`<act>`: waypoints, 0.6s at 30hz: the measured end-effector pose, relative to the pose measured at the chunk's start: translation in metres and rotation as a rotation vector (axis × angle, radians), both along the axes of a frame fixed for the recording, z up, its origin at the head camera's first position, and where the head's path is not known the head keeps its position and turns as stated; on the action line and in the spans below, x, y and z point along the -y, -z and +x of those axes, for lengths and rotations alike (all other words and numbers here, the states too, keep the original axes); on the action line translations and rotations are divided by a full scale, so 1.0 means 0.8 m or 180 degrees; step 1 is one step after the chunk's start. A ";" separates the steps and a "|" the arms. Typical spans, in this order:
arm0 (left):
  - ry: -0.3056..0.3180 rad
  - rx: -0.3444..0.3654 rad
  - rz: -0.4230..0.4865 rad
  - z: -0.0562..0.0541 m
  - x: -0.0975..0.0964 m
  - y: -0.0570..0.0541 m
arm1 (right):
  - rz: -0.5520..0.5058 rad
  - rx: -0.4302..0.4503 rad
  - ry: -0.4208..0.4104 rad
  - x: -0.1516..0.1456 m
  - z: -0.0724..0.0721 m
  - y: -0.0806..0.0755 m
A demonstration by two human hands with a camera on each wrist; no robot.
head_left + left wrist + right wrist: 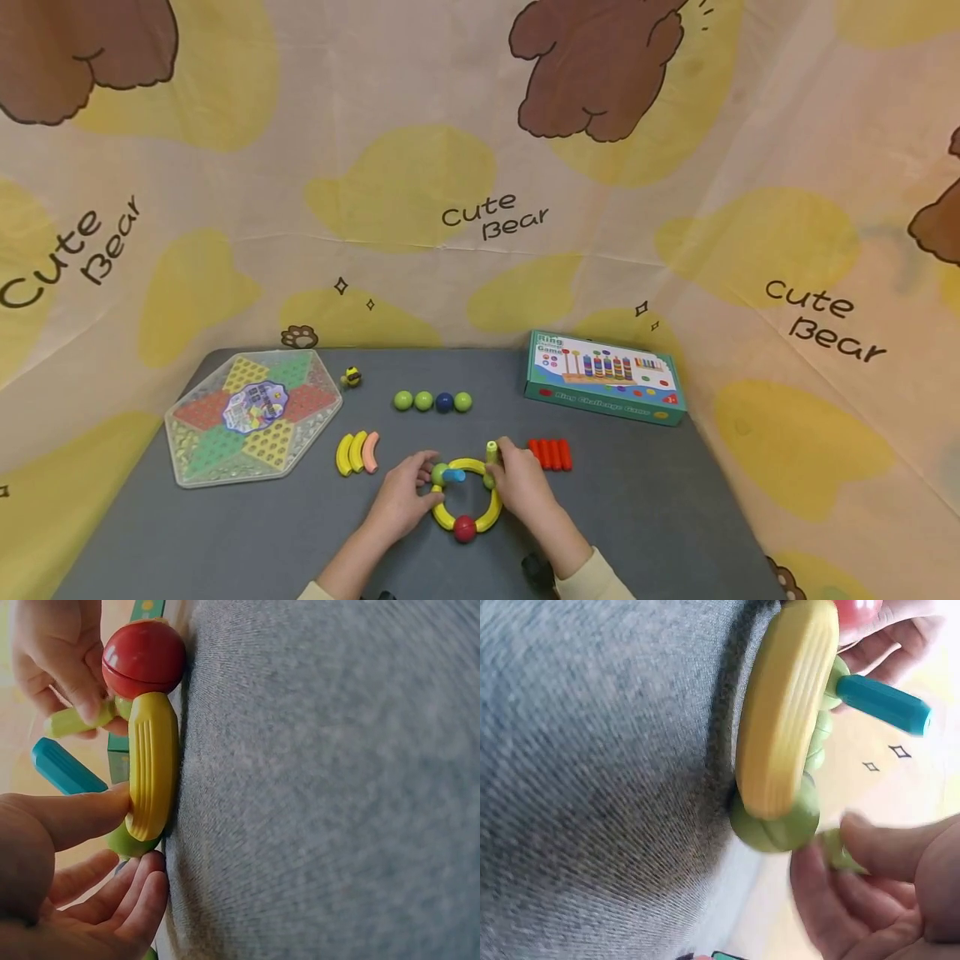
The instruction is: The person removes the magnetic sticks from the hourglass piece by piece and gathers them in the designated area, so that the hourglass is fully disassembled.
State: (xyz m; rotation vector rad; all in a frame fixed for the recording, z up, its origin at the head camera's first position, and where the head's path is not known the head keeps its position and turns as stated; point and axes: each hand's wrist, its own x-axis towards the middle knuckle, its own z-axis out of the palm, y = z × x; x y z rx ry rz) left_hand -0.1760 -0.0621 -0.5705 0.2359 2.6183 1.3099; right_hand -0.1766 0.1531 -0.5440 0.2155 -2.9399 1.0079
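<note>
A ring of yellow curved rods (470, 466) and balls lies on the table, with a red ball (465, 528) at its near side. My left hand (405, 492) holds the ring's left side, its thumb against a yellow curved rod (152, 765) and its fingers at a green ball (133, 844). From that ball a blue rod (453, 475) sticks up. My right hand (523, 482) pinches a yellow-green rod (491, 452) that stands at the green ball (778, 825) on the ring's right. Whether that rod is fully joined, I cannot tell.
Several red rods (550, 455) lie right of the ring. Yellow and pink curved rods (362, 452) are at the left, and a row of balls (423, 401) lies behind. A hexagonal game board (255, 417), a small bee toy (352, 377) and a game box (603, 379) stand farther back.
</note>
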 end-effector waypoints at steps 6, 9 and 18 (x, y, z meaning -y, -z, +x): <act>-0.0007 -0.0047 -0.0012 0.000 -0.001 0.000 | -0.0276 0.0127 0.0069 -0.002 0.000 0.001; -0.0060 -0.0096 -0.0028 0.001 -0.002 0.001 | -0.0403 0.0126 0.0102 -0.004 0.001 0.002; -0.0083 -0.0083 -0.0047 0.004 0.003 0.005 | -0.0695 -0.0128 0.0348 -0.023 0.000 -0.009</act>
